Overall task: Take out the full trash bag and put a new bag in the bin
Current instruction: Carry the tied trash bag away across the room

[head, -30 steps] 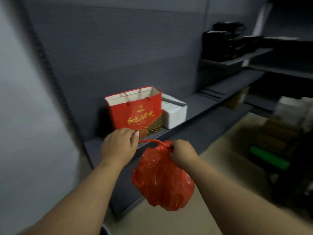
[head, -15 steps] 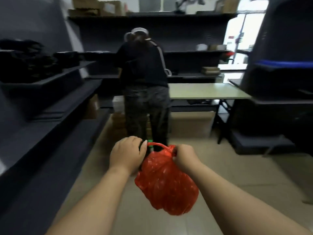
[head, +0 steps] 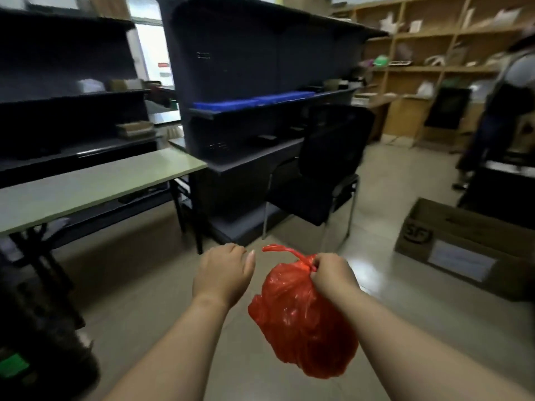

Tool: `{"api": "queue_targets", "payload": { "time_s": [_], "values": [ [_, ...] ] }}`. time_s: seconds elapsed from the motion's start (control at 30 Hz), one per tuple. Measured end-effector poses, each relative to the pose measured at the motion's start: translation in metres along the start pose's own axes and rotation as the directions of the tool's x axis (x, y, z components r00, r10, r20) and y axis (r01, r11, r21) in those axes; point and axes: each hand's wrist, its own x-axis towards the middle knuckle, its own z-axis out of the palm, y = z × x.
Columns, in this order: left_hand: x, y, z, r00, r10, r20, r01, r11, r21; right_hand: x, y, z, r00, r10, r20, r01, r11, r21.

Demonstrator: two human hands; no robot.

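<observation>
A full red trash bag (head: 301,322) hangs in the air in front of me, its neck knotted. My right hand (head: 333,273) grips the bag at the knot, and a loose red handle loop sticks out to the left. My left hand (head: 224,272) hovers just left of that loop with its fingers loosely curled, and it holds nothing. No bin is in view.
A pale green folding table (head: 86,186) stands at the left. A dark shelving unit (head: 246,82) and a black chair (head: 324,175) are straight ahead. An open cardboard box (head: 463,244) lies on the floor at the right. A person (head: 503,105) stands at the far right.
My view has swung right, from the aisle with a person ahead to the table, chair and box. My left hand has let go of the bag's handle loop; my right hand still carries the bag.
</observation>
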Motion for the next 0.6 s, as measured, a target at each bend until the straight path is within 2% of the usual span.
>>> {"api": "queue_targets", "payload": {
  "time_s": [0.13,0.3,0.43,0.6],
  "values": [
    [0.078,0.044,0.046,0.987,0.157,0.021,-0.156,0.988,-0.019,0.054,0.055,-0.023,0.983,0.173,-0.070,-0.174,0.985,-0.017],
    [0.179,0.091,0.096,0.943,0.329,0.045,-0.326,0.943,-0.066,0.127,0.106,-0.048,0.913,0.389,-0.118,-0.389,0.921,0.030],
    [0.263,0.131,0.132,0.883,0.466,0.050,-0.461,0.883,-0.093,0.179,0.141,-0.069,0.826,0.541,-0.160,-0.527,0.841,0.121],
    [0.332,0.198,0.173,0.800,0.599,0.027,-0.591,0.795,-0.138,0.224,0.189,-0.093,0.698,0.676,-0.236,-0.628,0.736,0.252]
  ]
}}
